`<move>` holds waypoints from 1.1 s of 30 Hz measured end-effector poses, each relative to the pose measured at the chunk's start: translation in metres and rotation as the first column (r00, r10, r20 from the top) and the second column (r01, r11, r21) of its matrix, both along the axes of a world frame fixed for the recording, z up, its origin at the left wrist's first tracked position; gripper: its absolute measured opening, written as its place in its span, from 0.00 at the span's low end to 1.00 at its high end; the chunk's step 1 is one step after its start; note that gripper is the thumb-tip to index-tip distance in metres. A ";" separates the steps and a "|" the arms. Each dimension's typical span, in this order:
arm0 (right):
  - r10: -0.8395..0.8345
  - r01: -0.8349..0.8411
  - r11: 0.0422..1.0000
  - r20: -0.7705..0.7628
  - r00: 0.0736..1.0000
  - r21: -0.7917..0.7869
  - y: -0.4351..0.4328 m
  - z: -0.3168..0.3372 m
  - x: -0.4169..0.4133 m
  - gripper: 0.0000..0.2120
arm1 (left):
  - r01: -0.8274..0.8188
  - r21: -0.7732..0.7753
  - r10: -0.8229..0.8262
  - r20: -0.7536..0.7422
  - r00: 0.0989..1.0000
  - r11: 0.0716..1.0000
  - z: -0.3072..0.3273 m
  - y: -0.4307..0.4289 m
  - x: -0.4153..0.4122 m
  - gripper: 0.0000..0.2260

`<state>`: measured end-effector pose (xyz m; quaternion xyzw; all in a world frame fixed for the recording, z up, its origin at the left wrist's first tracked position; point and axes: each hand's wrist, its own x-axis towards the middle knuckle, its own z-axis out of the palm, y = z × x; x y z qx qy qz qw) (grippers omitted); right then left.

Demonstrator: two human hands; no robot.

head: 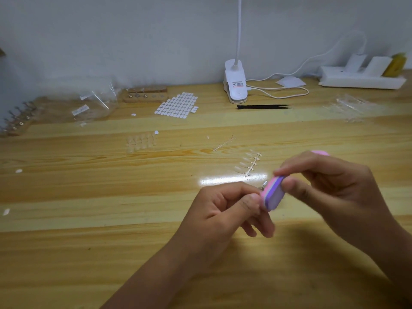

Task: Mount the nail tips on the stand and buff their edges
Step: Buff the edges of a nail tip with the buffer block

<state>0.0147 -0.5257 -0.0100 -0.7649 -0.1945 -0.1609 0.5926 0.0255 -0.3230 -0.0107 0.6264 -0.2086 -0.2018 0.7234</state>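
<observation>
My right hand (330, 186) grips a pink and purple buffer block (273, 192) between thumb and fingers. Its near end lies against what my left hand (225, 210) pinches: a small metal stand pin (263, 185) whose tip peeks out beside the block. Any nail tip on the pin is hidden behind the buffer. A strip of clear nail tips on a sprue (248, 163) lies just beyond my hands. A wooden stand base with upright pins (145, 94) sits at the back, another stand (16, 121) at the far left.
A sheet of white adhesive tabs (177, 105), a row of loose clear tips (141, 141), an empty sprue (224, 143), black tweezers (264, 106), a clip lamp (235, 85) with cable, plastic bags (89, 105), a clear packet (354, 107) and a power strip (361, 79) lie on the wooden table (89, 241).
</observation>
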 end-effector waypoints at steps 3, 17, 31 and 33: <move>-0.018 0.020 0.998 -0.042 0.999 0.065 -0.003 0.002 0.000 0.09 | 0.026 0.013 -0.026 -0.012 1.000 1.000 0.001 -0.002 0.000 0.11; 0.030 -0.020 0.995 -0.103 0.994 0.098 0.002 0.003 -0.003 0.17 | 0.143 -0.010 -0.144 -0.077 0.987 0.990 -0.002 0.000 -0.002 0.12; -0.003 0.042 0.964 -0.147 0.989 0.261 -0.015 0.000 0.007 0.12 | -0.119 0.034 0.115 0.098 0.989 0.992 -0.004 0.007 0.011 0.10; -0.007 0.054 0.956 -0.164 0.986 0.287 -0.015 0.000 0.008 0.13 | -0.212 0.041 0.205 0.136 0.969 0.976 -0.005 0.014 0.019 0.10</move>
